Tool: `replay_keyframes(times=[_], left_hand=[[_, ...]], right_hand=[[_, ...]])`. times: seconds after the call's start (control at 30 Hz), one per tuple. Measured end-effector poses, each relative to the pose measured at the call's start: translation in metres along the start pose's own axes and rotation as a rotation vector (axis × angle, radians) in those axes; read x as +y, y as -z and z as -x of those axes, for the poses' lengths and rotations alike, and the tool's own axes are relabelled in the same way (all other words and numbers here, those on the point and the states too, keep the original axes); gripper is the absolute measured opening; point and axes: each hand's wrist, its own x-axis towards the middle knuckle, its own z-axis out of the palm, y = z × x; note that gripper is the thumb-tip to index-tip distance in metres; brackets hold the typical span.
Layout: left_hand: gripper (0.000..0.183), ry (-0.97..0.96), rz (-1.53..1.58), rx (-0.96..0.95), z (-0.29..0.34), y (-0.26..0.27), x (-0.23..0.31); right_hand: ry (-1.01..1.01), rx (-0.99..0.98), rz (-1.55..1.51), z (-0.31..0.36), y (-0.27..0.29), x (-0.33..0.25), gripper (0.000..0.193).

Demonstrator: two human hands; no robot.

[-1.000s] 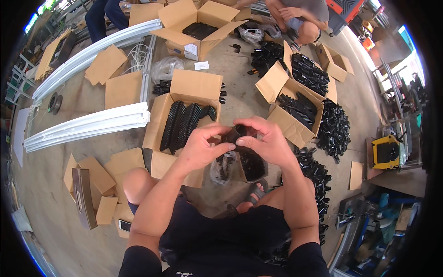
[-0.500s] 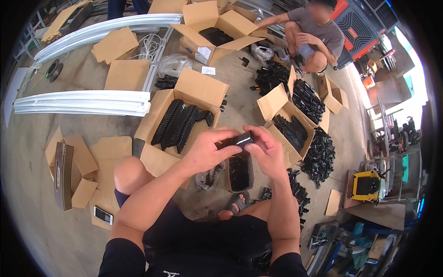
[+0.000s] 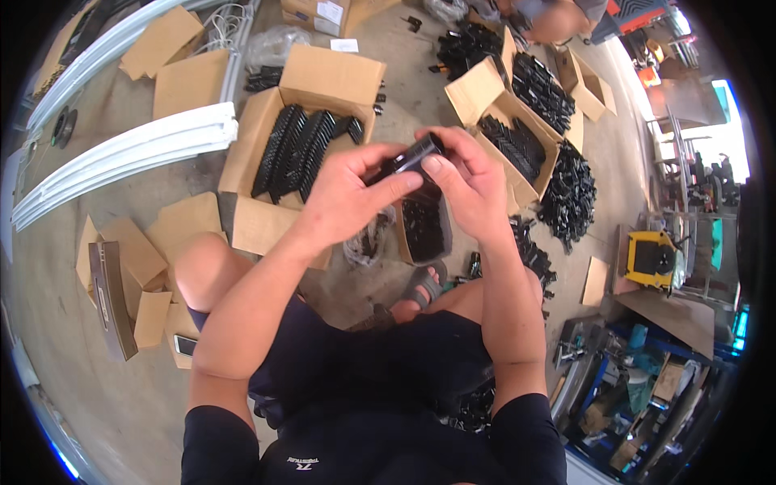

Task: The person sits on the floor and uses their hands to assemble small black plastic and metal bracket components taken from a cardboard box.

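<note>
Between my two hands is a short, glossy black piece (image 3: 419, 153), tilted up toward the right. My left hand (image 3: 349, 184) grips its left end with the thumb laid along the near side. The right hand (image 3: 469, 176) pinches the other end, its thumb pressing on the near face. Partly hidden below them stands a small open box (image 3: 446, 242) holding small black bits. Left of my hands, a cardboard box (image 3: 333, 81) contains neat rows of black parts. Another cardboard box (image 3: 534, 174) with similar black parts stands to the right.
Loose black parts (image 3: 567, 202) lie heaped on the right. Long white metal profiles (image 3: 129, 153) and folded cardboard (image 3: 145, 267) lie at left, near a phone (image 3: 185, 346). A person (image 3: 558, 20) crouches at the far right. A yellow-framed device (image 3: 649, 259) stands right.
My view has tipped downward, so the boxes appear higher and the person is mostly cut off. Both hands still hold the black piece, which is now tilted more steeply.
</note>
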Motion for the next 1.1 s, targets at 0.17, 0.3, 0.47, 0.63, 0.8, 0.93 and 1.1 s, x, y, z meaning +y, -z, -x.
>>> replay_keyframes(times=[0.17,0.3,0.47,0.63,0.8,0.93,1.1], left_hand=[[0.036,0.053,0.065,-0.026,0.001,-0.001,0.003],[0.034,0.025,0.071,-0.005,-0.002,0.001,0.002],[0.034,0.035,0.048,0.016,-0.005,0.005,0.001],[0.036,0.070,0.029,0.041,-0.007,0.014,-0.005],[0.037,0.081,0.149,0.061,-0.005,0.016,-0.005],[0.031,0.057,-0.005,0.071,-0.002,0.023,0.003],[0.033,-0.021,-0.275,0.148,-0.007,0.028,0.009]], right_hand=[[-0.021,-0.087,-0.060,0.003,0.007,0.002,0.035],[0.040,-0.034,-0.046,-0.002,0.000,0.000,0.037],[0.289,0.070,0.318,-0.007,-0.005,0.003,0.040],[0.320,0.110,0.387,-0.011,-0.015,0.008,0.039],[0.358,0.068,0.395,-0.014,-0.018,0.009,0.037],[0.044,0.146,-0.193,-0.013,-0.023,0.020,0.030],[-0.386,0.077,0.676,-0.021,0.038,0.138,0.021]])
